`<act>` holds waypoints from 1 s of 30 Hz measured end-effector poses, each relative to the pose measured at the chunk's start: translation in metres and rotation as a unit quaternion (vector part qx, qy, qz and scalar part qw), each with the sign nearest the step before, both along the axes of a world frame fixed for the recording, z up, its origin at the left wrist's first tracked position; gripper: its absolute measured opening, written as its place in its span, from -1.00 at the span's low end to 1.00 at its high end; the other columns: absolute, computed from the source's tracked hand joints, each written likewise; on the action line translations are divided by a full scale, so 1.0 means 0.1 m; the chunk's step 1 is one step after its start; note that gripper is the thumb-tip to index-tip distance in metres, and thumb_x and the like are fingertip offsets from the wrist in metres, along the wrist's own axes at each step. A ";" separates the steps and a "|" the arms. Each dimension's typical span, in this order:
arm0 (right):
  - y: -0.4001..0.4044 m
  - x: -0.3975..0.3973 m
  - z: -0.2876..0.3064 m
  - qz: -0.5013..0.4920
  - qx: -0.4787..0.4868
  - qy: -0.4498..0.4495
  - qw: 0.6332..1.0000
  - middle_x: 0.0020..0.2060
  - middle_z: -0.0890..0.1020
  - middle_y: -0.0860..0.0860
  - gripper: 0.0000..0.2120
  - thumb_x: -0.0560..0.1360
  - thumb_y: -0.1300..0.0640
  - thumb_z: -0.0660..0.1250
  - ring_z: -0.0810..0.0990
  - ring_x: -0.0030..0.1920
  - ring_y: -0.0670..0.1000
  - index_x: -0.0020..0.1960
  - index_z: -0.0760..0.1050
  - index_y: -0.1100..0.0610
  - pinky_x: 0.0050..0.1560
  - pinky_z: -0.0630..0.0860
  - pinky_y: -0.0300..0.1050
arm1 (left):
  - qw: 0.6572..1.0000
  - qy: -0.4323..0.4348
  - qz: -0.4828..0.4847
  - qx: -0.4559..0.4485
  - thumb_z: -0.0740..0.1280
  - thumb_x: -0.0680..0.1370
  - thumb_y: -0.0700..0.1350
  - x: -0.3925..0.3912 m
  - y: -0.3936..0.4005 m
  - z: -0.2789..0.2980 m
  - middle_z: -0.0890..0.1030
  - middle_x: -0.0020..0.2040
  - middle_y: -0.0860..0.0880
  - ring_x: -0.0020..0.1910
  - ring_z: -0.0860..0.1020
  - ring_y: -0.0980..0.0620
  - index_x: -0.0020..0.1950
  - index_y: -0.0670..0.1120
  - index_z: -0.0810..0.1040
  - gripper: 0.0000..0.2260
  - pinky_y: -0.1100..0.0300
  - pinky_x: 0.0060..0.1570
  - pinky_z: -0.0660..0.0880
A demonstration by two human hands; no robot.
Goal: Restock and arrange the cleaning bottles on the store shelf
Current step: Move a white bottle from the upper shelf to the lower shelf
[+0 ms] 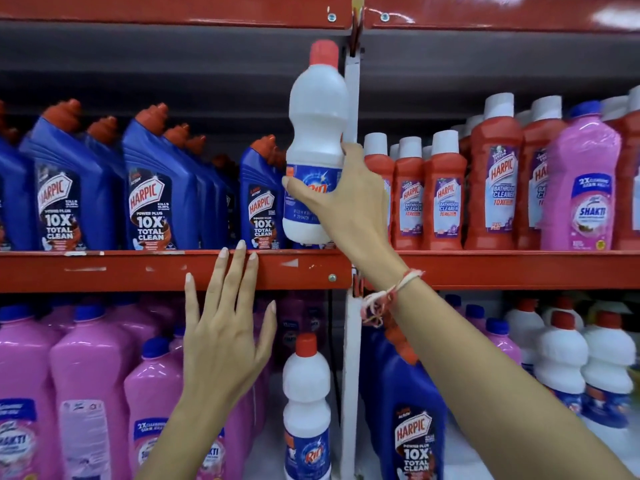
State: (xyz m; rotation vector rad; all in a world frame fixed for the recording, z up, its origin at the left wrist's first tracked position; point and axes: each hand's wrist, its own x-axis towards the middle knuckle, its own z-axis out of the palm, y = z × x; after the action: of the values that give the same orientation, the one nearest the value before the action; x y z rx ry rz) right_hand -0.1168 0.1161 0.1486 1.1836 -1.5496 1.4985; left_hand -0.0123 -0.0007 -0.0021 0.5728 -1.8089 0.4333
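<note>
My right hand (346,202) grips a white Rin bottle (317,112) with a red cap, upright, just above the edge of the upper shelf (138,270), beside the white upright post (352,98). Blue Harpic bottles (152,188) fill that shelf to its left. My left hand (225,327) is spread with fingers apart, its fingertips touching the red shelf edge, holding nothing. A second white Rin bottle (306,407) stands on the lower shelf below.
Red Harpic bathroom cleaner bottles (446,199) and a pink Shakti bottle (585,181) stand right of the post. Below are pink bottles (90,393) at left, a blue Harpic bottle (412,424) and white bottles (561,362) at right. A red beam (173,10) runs overhead.
</note>
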 end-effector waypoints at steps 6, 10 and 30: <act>0.55 -0.16 -0.24 0.039 -0.016 -0.024 0.999 -0.09 0.65 -0.15 -0.34 0.29 -0.24 0.51 0.62 -0.17 -0.25 0.26 0.39 0.02 -0.22 0.53 -0.43 | 0.999 0.000 -0.042 -0.016 0.14 0.59 0.04 -0.21 0.35 -0.05 0.18 0.59 -0.08 0.57 0.11 -0.04 0.56 -0.12 0.16 -0.43 -0.28 0.49 0.09; 0.98 -0.36 -0.47 0.061 -0.021 -0.054 0.996 -0.09 0.69 -0.15 -0.32 0.27 -0.19 0.55 0.67 -0.10 -0.23 0.29 0.40 -0.02 -0.07 0.62 -0.19 | 0.997 -0.006 -0.073 -0.012 0.15 0.59 0.03 -0.42 0.65 -0.20 0.19 0.59 -0.08 0.57 0.11 -0.03 0.55 -0.12 0.18 -0.45 -0.27 0.49 0.09; 2.86 -2.21 -2.01 0.004 0.086 -0.130 0.988 -0.06 0.64 -0.19 -0.35 0.21 0.03 0.61 0.65 -0.07 -0.22 0.21 0.38 -0.13 -0.08 0.64 -0.15 | 0.971 -0.139 -0.172 0.087 0.17 0.58 0.05 -1.91 2.21 -1.40 0.25 0.56 -0.06 0.56 0.14 0.01 0.51 -0.12 0.28 -0.47 -0.22 0.50 0.10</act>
State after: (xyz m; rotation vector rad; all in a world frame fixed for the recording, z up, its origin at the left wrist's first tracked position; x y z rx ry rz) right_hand -0.3378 0.4022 -0.0527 1.1226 -1.8834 1.6005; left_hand -0.2036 0.2201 -0.1421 0.3138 -2.1808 0.1211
